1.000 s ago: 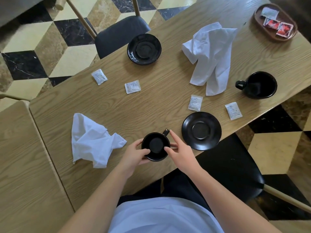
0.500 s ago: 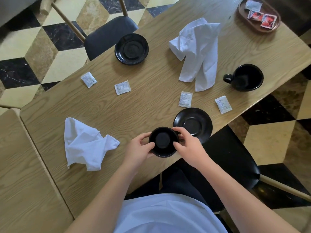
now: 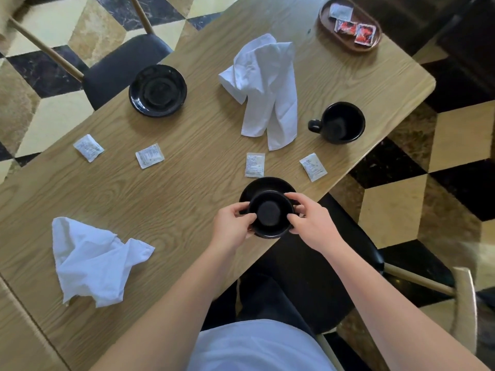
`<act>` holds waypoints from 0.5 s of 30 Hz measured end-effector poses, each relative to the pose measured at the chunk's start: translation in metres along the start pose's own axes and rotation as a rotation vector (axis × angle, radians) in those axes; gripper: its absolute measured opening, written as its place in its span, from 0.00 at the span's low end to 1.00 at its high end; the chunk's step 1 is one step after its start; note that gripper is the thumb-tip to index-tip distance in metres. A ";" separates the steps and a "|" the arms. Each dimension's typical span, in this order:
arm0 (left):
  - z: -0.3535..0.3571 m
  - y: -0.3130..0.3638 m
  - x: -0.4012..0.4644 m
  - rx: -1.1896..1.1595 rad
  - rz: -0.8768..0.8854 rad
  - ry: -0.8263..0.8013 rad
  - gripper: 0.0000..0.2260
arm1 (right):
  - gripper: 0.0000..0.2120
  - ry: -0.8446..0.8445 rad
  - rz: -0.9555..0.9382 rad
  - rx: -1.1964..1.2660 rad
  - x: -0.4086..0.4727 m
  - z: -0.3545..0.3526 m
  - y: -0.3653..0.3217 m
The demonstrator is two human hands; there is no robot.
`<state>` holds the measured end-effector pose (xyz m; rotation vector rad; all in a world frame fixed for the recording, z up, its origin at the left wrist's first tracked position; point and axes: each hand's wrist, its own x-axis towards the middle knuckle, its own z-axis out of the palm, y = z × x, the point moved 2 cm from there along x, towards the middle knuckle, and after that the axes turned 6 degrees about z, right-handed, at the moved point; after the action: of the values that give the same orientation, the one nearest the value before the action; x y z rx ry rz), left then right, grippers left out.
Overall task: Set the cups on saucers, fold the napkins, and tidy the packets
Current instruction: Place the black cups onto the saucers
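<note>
left hand [image 3: 232, 228] and right hand [image 3: 310, 225] gripped the black cup [image 3: 270, 215], fingers curled round its rim, over the near saucer [image 3: 263, 186]; contact with saucer could not be told.

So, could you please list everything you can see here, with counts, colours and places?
Table: one, light wood, fills the view.
Cups: two, black; one held over the near saucer, one at right on the table.
Saucers: two, black; near one under the held cup, far one bare.
Napkins: two, white, crumpled; near left, far centre.
Loose packets: four, white, mid-table.
Tray: one, brown, oval, far right; holds one white and two red packets.
Chairs: dark seats, far left and near right.
Hands: left and right grip the cup.
</note>
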<state>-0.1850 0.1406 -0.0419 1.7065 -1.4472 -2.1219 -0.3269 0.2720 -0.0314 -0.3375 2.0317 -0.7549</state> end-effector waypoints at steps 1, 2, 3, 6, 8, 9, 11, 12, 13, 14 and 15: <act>0.002 0.001 0.002 0.006 -0.002 0.008 0.16 | 0.24 -0.003 0.013 0.011 0.003 -0.001 0.000; 0.004 0.002 0.004 0.014 -0.003 0.015 0.16 | 0.24 -0.005 0.028 0.022 0.005 -0.002 0.001; 0.005 0.002 0.005 0.023 -0.004 0.020 0.16 | 0.24 -0.005 0.042 0.031 0.008 -0.002 0.002; 0.008 0.000 0.008 0.013 -0.012 0.025 0.13 | 0.25 -0.009 0.065 0.045 0.015 -0.003 0.004; 0.007 -0.001 0.009 0.006 -0.016 0.030 0.13 | 0.25 -0.010 0.070 0.043 0.017 -0.003 0.004; 0.007 -0.001 0.009 0.001 -0.017 0.033 0.13 | 0.25 -0.009 0.071 0.040 0.018 -0.003 0.004; 0.005 -0.001 0.010 -0.008 -0.017 0.035 0.13 | 0.25 -0.010 0.069 0.034 0.020 -0.002 0.003; 0.005 0.000 0.010 -0.011 -0.018 0.035 0.12 | 0.24 -0.011 0.067 0.027 0.020 -0.002 0.003; 0.005 0.000 0.010 -0.012 -0.019 0.036 0.12 | 0.24 -0.012 0.065 0.019 0.021 -0.002 0.003; 0.004 0.000 0.010 -0.014 -0.018 0.036 0.12 | 0.24 -0.011 0.063 0.014 0.022 -0.002 0.003; 0.004 0.000 0.010 -0.017 -0.017 0.035 0.12 | 0.24 -0.010 0.063 0.011 0.022 -0.002 0.002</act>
<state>-0.1924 0.1376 -0.0490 1.7472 -1.4066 -2.0949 -0.3404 0.2633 -0.0472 -0.2697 2.0186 -0.7239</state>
